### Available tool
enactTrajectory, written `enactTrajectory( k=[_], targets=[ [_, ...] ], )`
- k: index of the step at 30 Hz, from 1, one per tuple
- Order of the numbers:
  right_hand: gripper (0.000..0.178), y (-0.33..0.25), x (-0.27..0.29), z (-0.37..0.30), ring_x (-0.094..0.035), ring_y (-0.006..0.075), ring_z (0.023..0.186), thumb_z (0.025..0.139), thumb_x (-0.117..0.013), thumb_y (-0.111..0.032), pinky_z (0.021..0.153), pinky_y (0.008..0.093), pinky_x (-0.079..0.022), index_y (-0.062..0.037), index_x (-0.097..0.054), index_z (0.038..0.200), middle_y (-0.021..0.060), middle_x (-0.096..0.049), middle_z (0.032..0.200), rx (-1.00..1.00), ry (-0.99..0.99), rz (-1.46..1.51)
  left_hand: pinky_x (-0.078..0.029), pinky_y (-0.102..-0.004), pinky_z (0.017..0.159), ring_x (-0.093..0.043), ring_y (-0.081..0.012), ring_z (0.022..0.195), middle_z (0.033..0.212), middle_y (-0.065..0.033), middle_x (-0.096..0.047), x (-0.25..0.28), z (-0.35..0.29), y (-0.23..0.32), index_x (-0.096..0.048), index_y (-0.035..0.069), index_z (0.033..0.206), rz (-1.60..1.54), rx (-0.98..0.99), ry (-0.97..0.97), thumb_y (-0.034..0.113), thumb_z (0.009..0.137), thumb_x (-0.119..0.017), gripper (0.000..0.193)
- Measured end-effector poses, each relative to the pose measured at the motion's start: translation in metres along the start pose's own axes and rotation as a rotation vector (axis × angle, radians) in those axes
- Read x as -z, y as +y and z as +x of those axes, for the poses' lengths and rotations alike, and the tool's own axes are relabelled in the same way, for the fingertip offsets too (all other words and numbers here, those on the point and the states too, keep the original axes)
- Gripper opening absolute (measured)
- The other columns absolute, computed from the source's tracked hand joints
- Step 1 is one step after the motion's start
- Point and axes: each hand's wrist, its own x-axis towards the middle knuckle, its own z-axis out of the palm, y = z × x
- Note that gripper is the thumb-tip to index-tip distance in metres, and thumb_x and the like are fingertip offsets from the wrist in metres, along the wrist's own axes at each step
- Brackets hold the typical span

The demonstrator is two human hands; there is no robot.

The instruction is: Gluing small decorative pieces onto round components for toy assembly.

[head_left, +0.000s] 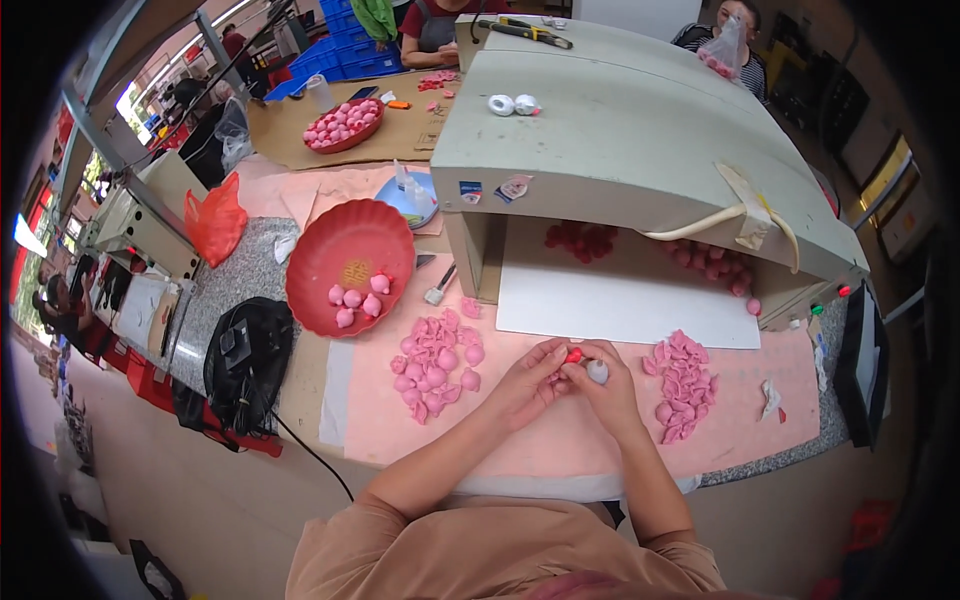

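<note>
Two small stickers (492,190) on the grey machine's front edge; dark screen (864,365) far right.

Left hand (527,383) and right hand (603,385) together, fingers pinched.

I'm seeing a glossy red plastic bowl (348,262) sitting on a speckled stone-like desk (240,275), matt pink cloth pieces (437,362) lying on smooth pink paper sheeting (560,440).
</note>
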Motion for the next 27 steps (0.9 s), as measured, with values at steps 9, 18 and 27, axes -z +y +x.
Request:
enactTrajectory(
  k=[9, 18, 27],
  targets=[
    [0.022, -0.017, -0.011, 0.022, -0.054, 0.0069, 0.075, 0.088, -0.064, -0.011, 0.068, 0.021, -0.044, 0.0014, -0.063, 0.105, 0.0, -0.062, 0.084, -0.211, 0.104, 0.431, -0.048, -0.0233, 0.081, -0.055, -0.0135, 0.096, 0.108, -0.0074, -0.057, 0.009, -0.004, 0.032, -0.046, 0.001, 0.125, -0.001, -0.031, -0.083, 0.013, 0.096, -0.05, 0.032],
    [0.024, 0.0, -0.012, 0.021, -0.06, 0.0098, 0.089, 0.087, -0.066, -0.006, 0.082, 0.0227, -0.048, 0.0018, -0.062, 0.109, 0.0044, -0.065, 0.097, -0.213, 0.075, 0.385, -0.046, -0.0345, 0.101, -0.053, -0.0243, 0.118, 0.131, -0.0194, -0.047, 0.01, -0.005, 0.035, -0.037, -0.001, 0.131, 0.247, -0.231, 0.072, 0.008, 0.098, -0.04, 0.035],
    [0.028, 0.002, -0.026, 0.012, -0.059, 0.0097, 0.094, 0.086, -0.066, -0.008, 0.084, 0.0235, -0.048, 0.0022, -0.062, 0.112, 0.003, -0.065, 0.101, -0.213, 0.042, 0.26, -0.044, -0.0278, 0.055, -0.059, -0.0145, 0.061, 0.074, -0.0102, -0.063, 0.028, -0.003, 0.021, -0.045, -0.001, 0.106, 1.128, -0.521, 0.282, 0.012, 0.095, -0.048, 0.017]
  ],
)
